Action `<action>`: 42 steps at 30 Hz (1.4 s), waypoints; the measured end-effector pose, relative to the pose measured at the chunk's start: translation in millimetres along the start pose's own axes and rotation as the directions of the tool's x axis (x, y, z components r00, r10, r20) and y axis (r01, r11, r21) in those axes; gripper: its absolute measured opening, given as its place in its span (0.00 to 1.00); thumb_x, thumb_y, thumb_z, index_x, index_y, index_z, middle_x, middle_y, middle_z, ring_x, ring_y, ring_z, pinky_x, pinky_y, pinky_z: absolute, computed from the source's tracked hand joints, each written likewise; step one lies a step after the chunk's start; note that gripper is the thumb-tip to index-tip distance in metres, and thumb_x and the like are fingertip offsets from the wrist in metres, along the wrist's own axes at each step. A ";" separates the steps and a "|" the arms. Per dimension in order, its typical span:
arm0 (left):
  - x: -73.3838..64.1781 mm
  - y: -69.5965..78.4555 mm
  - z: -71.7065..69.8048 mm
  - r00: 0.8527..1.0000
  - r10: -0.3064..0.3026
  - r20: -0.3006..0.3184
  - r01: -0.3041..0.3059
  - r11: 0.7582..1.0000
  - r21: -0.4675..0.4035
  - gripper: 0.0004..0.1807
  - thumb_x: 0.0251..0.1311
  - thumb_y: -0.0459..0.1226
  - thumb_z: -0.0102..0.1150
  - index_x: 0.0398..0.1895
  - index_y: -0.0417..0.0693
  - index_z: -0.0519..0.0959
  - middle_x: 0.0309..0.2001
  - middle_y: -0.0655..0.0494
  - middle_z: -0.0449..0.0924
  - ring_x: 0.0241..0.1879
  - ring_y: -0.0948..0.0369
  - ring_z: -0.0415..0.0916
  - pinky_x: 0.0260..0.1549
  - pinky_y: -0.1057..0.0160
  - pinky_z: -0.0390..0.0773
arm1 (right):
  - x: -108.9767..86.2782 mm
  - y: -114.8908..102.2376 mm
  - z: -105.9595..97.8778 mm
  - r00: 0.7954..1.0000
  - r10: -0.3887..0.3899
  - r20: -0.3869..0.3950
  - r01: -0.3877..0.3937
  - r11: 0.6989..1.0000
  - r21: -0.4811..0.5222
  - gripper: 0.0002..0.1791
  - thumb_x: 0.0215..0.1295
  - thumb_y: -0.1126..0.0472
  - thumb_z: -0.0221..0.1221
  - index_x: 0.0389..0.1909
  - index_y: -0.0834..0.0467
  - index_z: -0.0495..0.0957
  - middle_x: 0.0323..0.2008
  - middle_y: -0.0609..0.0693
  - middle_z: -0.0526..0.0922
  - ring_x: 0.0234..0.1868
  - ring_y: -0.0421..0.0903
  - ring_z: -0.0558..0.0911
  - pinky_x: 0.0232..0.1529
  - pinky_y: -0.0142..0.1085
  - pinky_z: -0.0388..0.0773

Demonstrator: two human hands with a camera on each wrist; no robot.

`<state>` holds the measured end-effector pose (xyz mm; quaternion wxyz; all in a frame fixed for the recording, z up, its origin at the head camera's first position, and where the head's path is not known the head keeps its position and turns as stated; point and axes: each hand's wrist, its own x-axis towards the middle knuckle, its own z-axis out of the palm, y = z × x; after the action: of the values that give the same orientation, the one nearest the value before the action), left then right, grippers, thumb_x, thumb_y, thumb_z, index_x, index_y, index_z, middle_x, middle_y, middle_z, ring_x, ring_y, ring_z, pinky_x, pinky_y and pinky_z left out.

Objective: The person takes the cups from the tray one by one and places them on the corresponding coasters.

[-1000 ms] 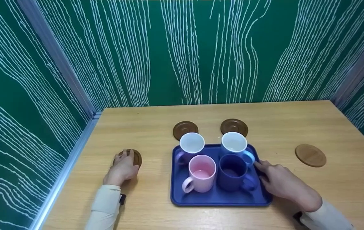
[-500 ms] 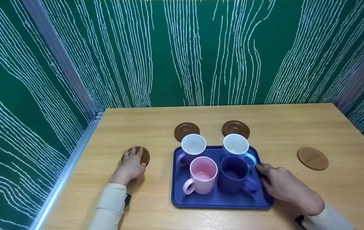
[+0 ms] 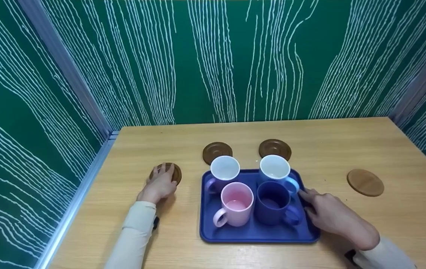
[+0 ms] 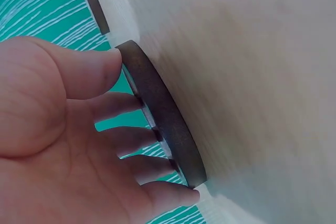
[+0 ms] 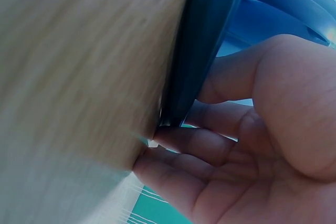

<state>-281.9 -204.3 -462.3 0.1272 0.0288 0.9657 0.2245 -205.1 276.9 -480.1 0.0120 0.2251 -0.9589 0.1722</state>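
Observation:
My left hand [image 3: 160,185] spreads over a round dark brown coaster [image 3: 178,175] on the left of the table. In the left wrist view the thumb presses one side of the coaster's rim [image 4: 163,111] and the fingers reach across its top. The coaster stays flat, close against the wood. On the right, my right hand [image 3: 332,215] pinches the right edge of a blue tray [image 3: 227,234], thumb above and fingers at its outer edge [image 5: 197,51]. The tray carries a pink mug [image 3: 237,205], a dark blue mug [image 3: 272,209], a light blue mug [image 3: 275,168] and a purple mug with white inside [image 3: 224,170].
Two more dark brown coasters [image 3: 217,151] [image 3: 275,148] lie behind the tray, partly hidden by the mugs. A lighter wooden disc [image 3: 365,182] lies at the right. Green walls [image 3: 205,63] with white lines stand round the wooden table [image 3: 153,142].
My left hand has slid the coaster to the right and away from me across the table. The right hand stays on the tray's edge, and the tray and mugs hold their places.

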 end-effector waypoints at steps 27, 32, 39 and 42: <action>63.5 14.3 0.4 0.999 0.009 -0.040 -0.008 1.000 0.016 0.35 0.77 0.38 0.43 0.84 0.47 0.49 0.83 0.35 0.36 0.81 0.37 0.29 0.72 0.25 0.34 | -1.8 3.2 -3.0 1.000 0.008 0.001 -0.008 1.000 0.002 0.27 0.64 0.67 0.63 0.64 0.72 0.76 0.62 0.75 0.77 0.58 0.71 0.80 0.55 0.61 0.80; 68.1 13.6 0.4 0.998 -0.009 -0.057 0.008 1.000 -0.009 0.35 0.77 0.38 0.44 0.84 0.47 0.49 0.83 0.36 0.37 0.82 0.39 0.28 0.73 0.26 0.33 | -1.9 2.2 -2.1 1.000 0.008 0.011 -0.008 1.000 0.016 0.28 0.65 0.67 0.63 0.65 0.72 0.75 0.62 0.74 0.77 0.58 0.70 0.81 0.53 0.60 0.82; 71.4 13.2 -2.2 0.998 -0.020 -0.064 0.019 1.000 -0.022 0.36 0.75 0.38 0.44 0.84 0.46 0.49 0.83 0.37 0.35 0.82 0.39 0.27 0.73 0.27 0.31 | -1.0 1.0 -2.7 1.000 0.011 0.021 -0.012 1.000 0.027 0.27 0.65 0.67 0.62 0.65 0.73 0.75 0.63 0.74 0.76 0.59 0.70 0.80 0.53 0.60 0.82; 76.9 8.8 -0.1 0.997 -0.014 -0.078 0.010 0.999 -0.048 0.37 0.73 0.38 0.44 0.84 0.46 0.49 0.83 0.36 0.35 0.82 0.39 0.26 0.73 0.27 0.30 | -0.6 0.5 -3.3 1.000 0.018 0.026 -0.018 0.999 0.027 0.27 0.66 0.67 0.61 0.65 0.72 0.75 0.63 0.74 0.76 0.60 0.70 0.79 0.54 0.61 0.80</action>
<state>-356.2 -187.8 -476.2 0.0915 0.0113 0.9645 0.2474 -205.0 278.7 -477.3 -0.0050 0.2188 -0.9586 0.1823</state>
